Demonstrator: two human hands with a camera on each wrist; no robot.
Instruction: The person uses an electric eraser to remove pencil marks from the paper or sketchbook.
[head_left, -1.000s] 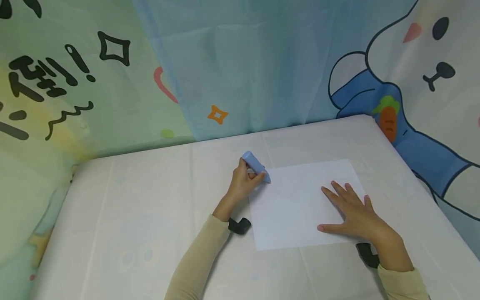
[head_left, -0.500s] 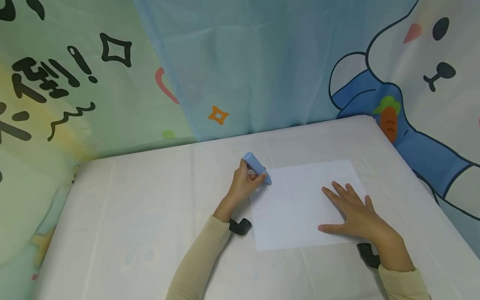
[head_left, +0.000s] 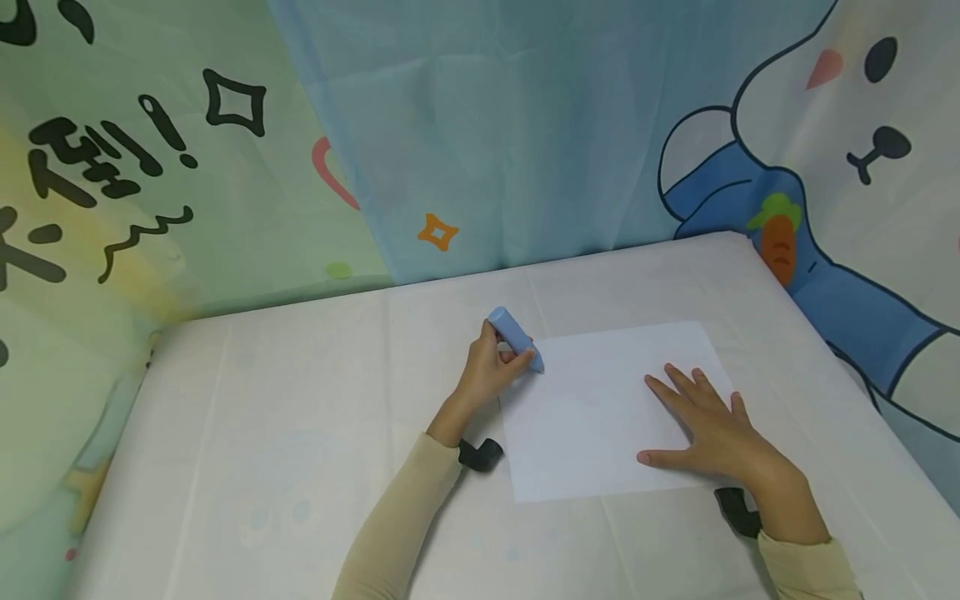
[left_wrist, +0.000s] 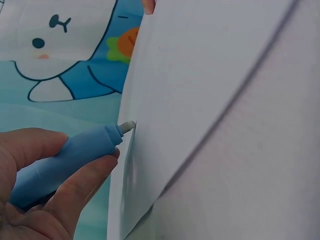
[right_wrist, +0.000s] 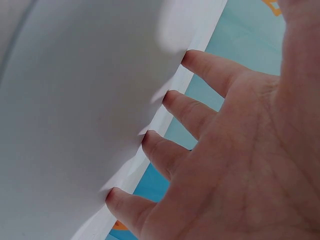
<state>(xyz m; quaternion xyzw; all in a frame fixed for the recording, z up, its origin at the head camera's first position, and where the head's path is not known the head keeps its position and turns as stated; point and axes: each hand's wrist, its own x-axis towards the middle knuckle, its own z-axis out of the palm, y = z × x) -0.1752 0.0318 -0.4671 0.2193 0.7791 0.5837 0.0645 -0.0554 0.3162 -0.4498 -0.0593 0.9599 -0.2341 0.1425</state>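
In the head view my left hand (head_left: pixel 483 367) pinches a light blue electric eraser (head_left: pixel 512 330) between thumb and fingers, slanted with its tip down at the paper's upper left corner. Its whitish stub tip shows in the left wrist view, where the barrel (left_wrist: pixel 75 152) lies across the fingers and the tip is right at the sheet (left_wrist: pixel 185 90). A plain white sheet of paper (head_left: pixel 585 425) lies flat under both hands. My right hand (head_left: pixel 712 429) rests spread over the paper's right side. In the right wrist view, its fingertips (right_wrist: pixel 172 97) press on the sheet.
A white cloth covers the table (head_left: pixel 300 433). Behind it hangs a printed curtain (head_left: pixel 525 142) with a cartoon rabbit at the right. Black wrist mounts (head_left: pixel 480 455) sit at both wrists, below the beige sleeves (head_left: pixel 401 525).
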